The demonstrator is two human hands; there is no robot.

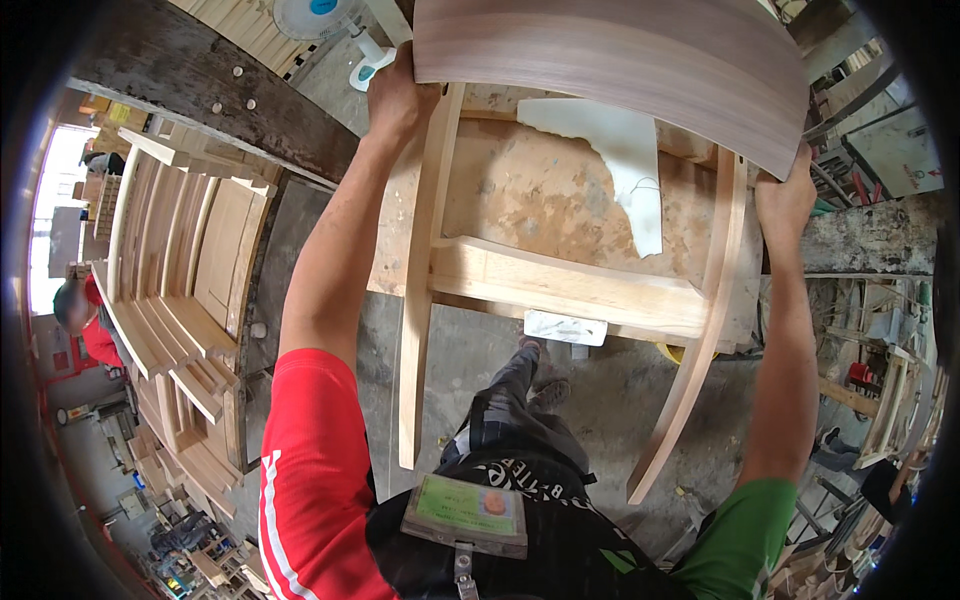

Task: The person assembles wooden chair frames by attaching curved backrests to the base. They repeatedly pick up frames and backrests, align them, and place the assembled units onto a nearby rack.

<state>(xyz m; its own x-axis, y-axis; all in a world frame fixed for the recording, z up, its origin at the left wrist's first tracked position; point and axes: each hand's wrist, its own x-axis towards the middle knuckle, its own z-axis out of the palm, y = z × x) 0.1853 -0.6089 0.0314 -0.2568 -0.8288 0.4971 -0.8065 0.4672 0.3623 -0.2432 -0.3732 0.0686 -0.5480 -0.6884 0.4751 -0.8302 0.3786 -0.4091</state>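
Observation:
A pale wooden chair frame (570, 285) lies over the bench, with two long, slightly curved legs pointing toward me and a curved rail joining them. Across its far end is a wide, bowed brown wood-grain panel (610, 60). My left hand (398, 97) is closed around the panel's left corner, by the top of the left leg. At the right end, my right hand (785, 203) grips the panel's corner near the right leg. The fingers of both hands are partly hidden behind the wood.
Beneath the frame is a stained plywood bench top (540, 190) with a torn white sheet (620, 165). A dark beam (230, 90) and stacked wooden frames (180, 270) stand left, near a person in red (98, 320). A fan (318, 15) is at the far left.

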